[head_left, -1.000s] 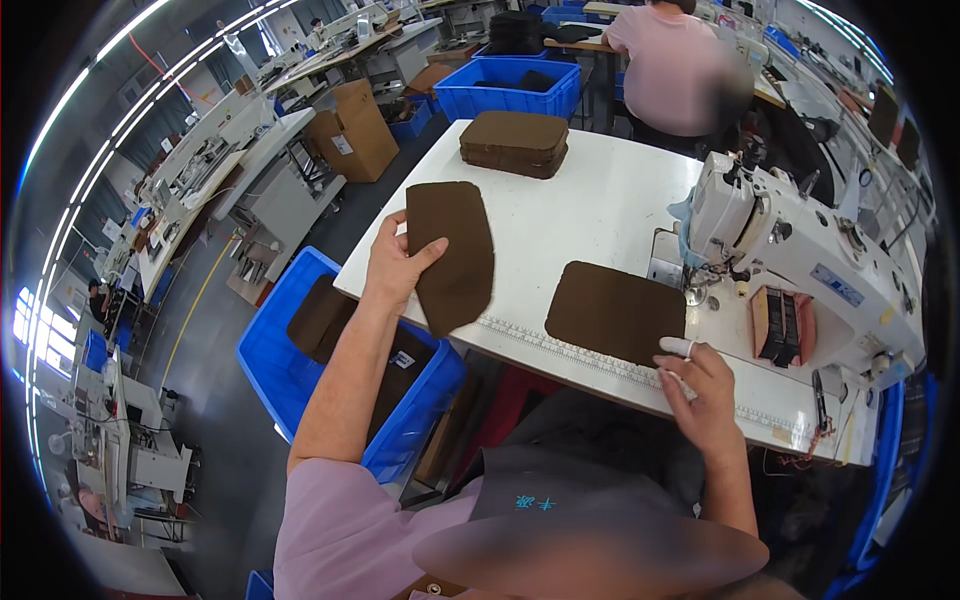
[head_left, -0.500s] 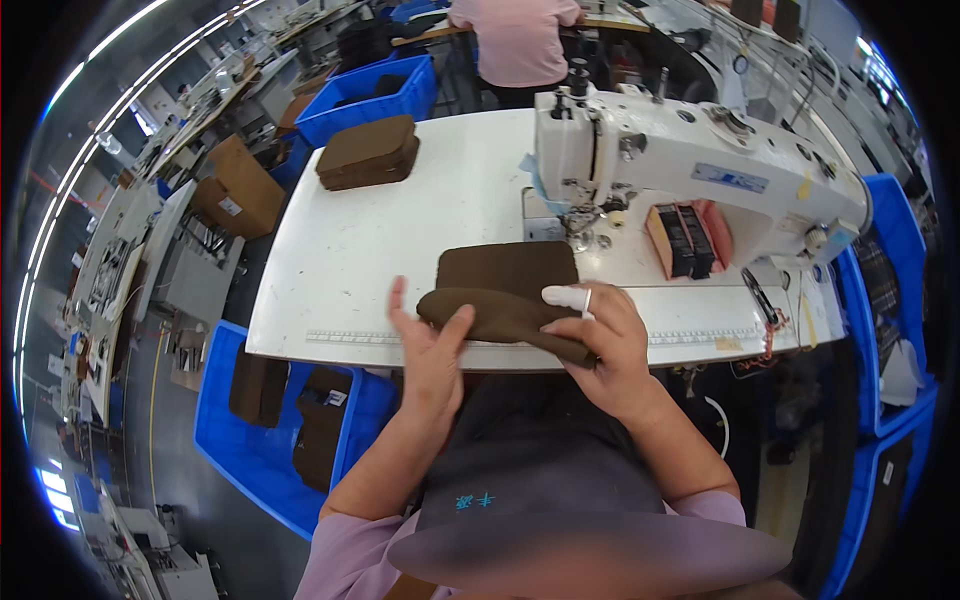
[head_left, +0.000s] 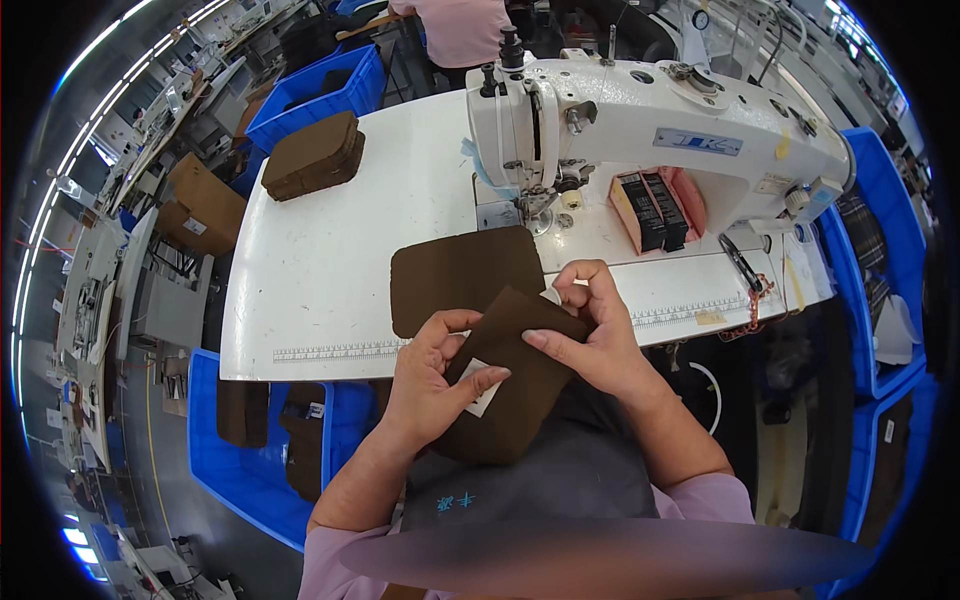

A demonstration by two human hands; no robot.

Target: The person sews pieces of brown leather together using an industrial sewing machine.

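Observation:
My left hand (head_left: 425, 380) and my right hand (head_left: 590, 330) hold a dark brown fabric piece (head_left: 515, 410) tilted over the table's front edge, thumbs on its upper face. The left thumb lies on a small white rectangular label (head_left: 478, 400) on the piece; the right fingers are curled at the upper corner, a white covering on one partly hidden finger. Just beyond, a second brown piece (head_left: 452, 275) lies flat on the white table (head_left: 290, 290), by the needle area of a white sewing machine (head_left: 620, 110).
A stack of brown pieces (head_left: 310, 150) sits at the table's back left. Blue bins stand below left (head_left: 205, 450), behind (head_left: 280, 130) and right (head_left: 855, 280). A pink box (head_left: 690, 200) with black packs and black thread snips (head_left: 740, 263) lie by the machine. A co-worker (head_left: 450, 25) sits beyond.
The brown piece came from the left into both hands over the flat piece, and is now lifted toward me and turned, showing a white label. The view has turned rightward.

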